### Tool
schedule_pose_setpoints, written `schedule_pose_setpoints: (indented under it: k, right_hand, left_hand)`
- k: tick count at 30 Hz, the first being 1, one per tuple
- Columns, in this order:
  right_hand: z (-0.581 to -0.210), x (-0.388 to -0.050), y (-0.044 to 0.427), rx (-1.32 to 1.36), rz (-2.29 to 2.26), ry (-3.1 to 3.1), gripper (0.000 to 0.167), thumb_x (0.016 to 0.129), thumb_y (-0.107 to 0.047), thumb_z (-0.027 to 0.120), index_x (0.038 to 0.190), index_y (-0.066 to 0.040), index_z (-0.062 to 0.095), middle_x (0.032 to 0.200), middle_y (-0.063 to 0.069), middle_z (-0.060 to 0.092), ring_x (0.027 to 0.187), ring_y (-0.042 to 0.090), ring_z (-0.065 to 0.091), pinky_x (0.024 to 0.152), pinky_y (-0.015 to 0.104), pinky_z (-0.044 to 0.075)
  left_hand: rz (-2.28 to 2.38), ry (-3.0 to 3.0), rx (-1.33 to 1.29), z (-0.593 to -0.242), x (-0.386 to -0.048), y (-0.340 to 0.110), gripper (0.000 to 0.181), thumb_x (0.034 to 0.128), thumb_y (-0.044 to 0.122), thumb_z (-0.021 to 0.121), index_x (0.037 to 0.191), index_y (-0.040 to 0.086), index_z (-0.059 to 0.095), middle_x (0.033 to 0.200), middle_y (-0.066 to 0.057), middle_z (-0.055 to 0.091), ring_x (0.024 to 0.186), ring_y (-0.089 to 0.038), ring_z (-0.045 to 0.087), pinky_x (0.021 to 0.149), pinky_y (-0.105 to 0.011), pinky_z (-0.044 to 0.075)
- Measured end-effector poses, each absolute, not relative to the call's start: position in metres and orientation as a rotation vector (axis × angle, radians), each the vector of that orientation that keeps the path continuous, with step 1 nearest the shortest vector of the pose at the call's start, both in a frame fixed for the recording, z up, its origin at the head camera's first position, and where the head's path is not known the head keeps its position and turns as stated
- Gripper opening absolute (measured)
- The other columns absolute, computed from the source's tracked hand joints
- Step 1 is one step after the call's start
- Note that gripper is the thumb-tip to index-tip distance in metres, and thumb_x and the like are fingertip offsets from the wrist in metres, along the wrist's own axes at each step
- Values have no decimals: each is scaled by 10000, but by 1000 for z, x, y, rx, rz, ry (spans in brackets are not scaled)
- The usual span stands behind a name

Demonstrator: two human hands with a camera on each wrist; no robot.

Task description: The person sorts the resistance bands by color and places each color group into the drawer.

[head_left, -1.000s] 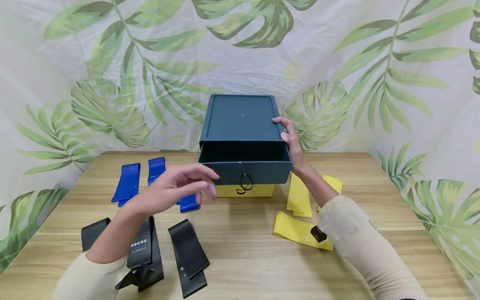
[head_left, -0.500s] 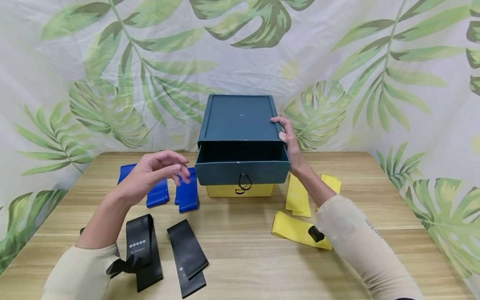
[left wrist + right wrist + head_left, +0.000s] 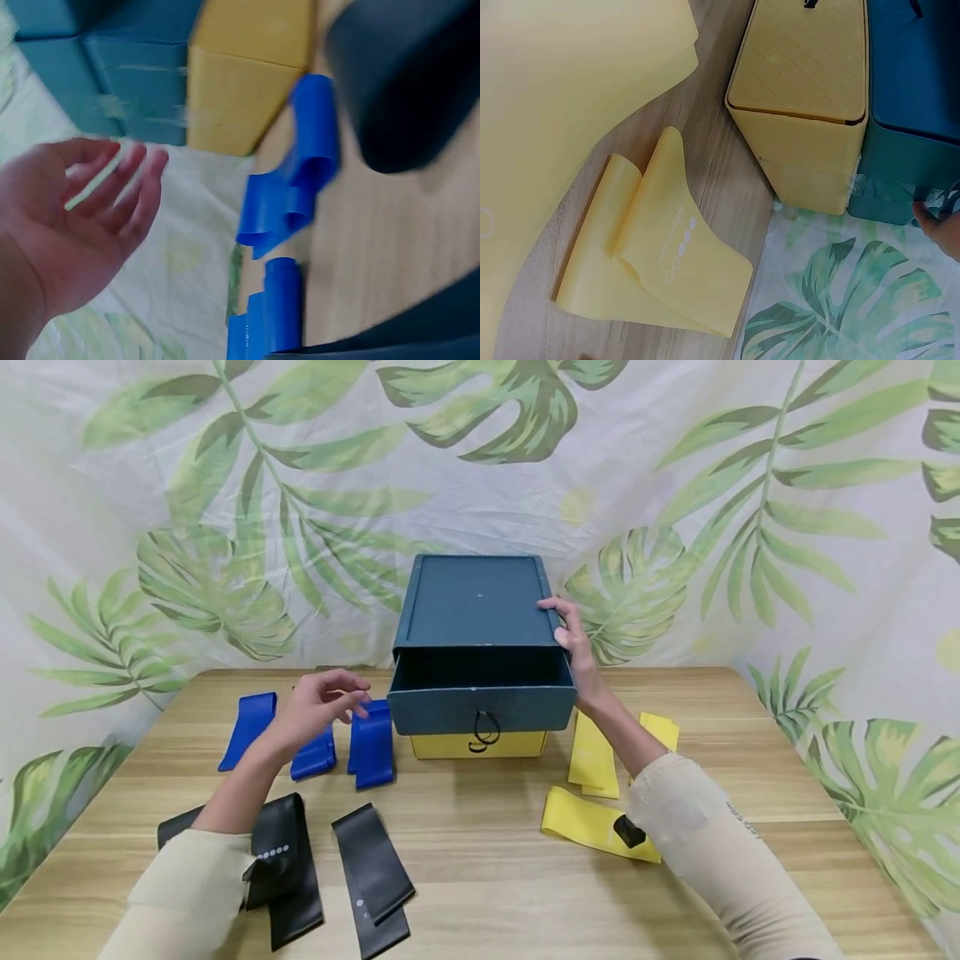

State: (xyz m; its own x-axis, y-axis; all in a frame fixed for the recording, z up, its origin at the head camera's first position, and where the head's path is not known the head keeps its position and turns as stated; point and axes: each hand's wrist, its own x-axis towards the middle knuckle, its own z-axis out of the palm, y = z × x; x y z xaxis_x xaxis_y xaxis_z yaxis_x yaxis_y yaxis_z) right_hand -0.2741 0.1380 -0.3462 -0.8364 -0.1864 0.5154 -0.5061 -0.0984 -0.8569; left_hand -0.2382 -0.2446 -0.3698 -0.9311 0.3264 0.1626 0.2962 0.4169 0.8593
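Atop the yellow box (image 3: 517, 746), the cabinet (image 3: 480, 602) has its drawer (image 3: 435, 712) extended. The right hand (image 3: 579, 647) rests relaxed fingers on the cabinet's side; the left hand (image 3: 317, 706), loose, holds nothing near the blue bands (image 3: 372, 756). Uneven side pressure could shift the cabinet.

Person's left hand (image 3: 321, 700): raised, fingers relaxed, loosely bent; palm visible in left wrist view. Left forearm (image 3: 243, 782) slants up and inward. Right hand (image 3: 579, 650): higher, one finger and thumb pointing inward; other digits hidden, grip unclear. Right forearm (image 3: 628, 732) likewise slants inward.
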Motion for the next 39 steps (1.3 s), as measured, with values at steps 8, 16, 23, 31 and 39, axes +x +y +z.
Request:
schedule_pose_setpoints:
  k: [8,16,23,31,39]
  right_hand:
    - [-347,-274,138,770,2039,-1928,564,913,-243,337,1400,36,389,1614,186,198,1445,356,227,1169,535,204]
    - [-346,-273,138,763,2043,-1929,557,909,-244,336,1391,29,397,1610,192,199,1441,364,234,1165,531,213]
    - [-346,-274,138,762,2049,-1931,555,904,-248,336,1391,10,403,1616,190,188,1452,370,224,1175,547,198]
    - [-346,-273,137,759,2061,-1938,563,910,-233,323,1401,39,370,1617,184,194,1447,352,230,1174,530,204]
    - [-345,-274,137,756,2055,-1936,568,908,-244,317,1395,44,367,1608,180,194,1435,354,235,1165,524,207]
  left_hand:
    - [1221,2941,554,-383,-245,-232,234,1051,84,601,1212,-72,668,1176,-264,688,1053,-434,681,875,-529,577]
    - [1070,3021,583,-394,-261,-230,332,1013,3,620,1323,-116,617,1317,-317,628,1201,-478,610,969,-609,523]
    - [830,3043,599,-403,-270,-225,350,979,-56,626,1315,-154,608,1385,-357,559,1222,-506,595,967,-597,515]
    - [688,2985,603,-416,-278,-225,312,974,-61,635,1272,-154,635,1300,-357,618,1178,-491,627,930,-568,551]
    - [586,3045,581,-422,-278,-220,349,973,-50,643,1306,-151,614,1333,-355,594,1251,-512,573,1018,-603,495]
